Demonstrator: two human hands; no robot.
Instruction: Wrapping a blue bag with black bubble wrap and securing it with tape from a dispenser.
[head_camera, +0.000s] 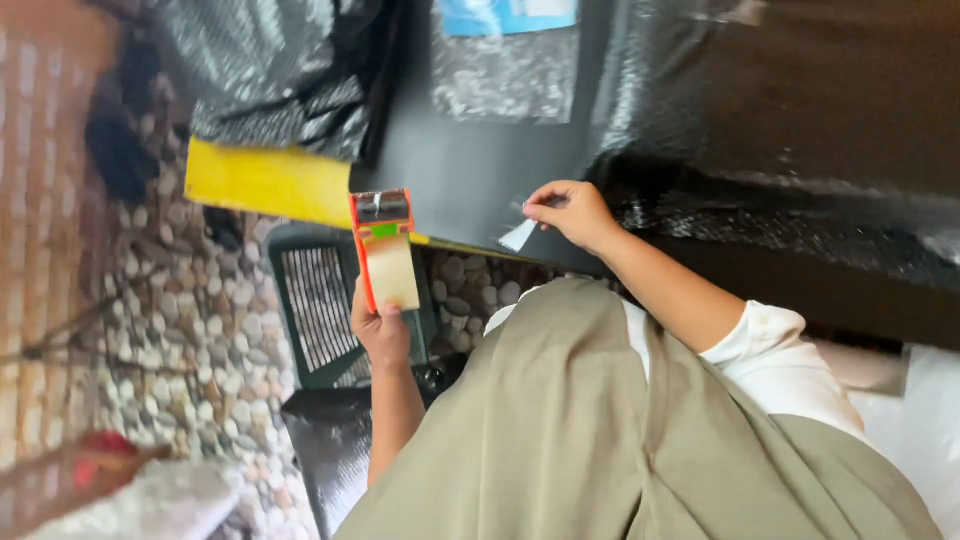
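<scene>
My left hand (381, 331) grips an orange tape dispenser (385, 248) with a roll of tan packing tape, held upright below the edge of a black table (470, 170). My right hand (573, 212) pinches a small strip of clear tape (518, 236) at the table's near edge, next to a parcel wrapped in shiny black plastic (800, 120). A white sleeve covers my right upper arm, and olive-green cloth drapes over my body in the foreground.
A yellow board (268, 181) lies at the table's left edge under a crumpled black plastic bag (275, 75). A clear bubble-wrap pouch (505, 65) lies further back. Below stand a dark green slatted chair (315, 300) and a pebble floor (190, 300).
</scene>
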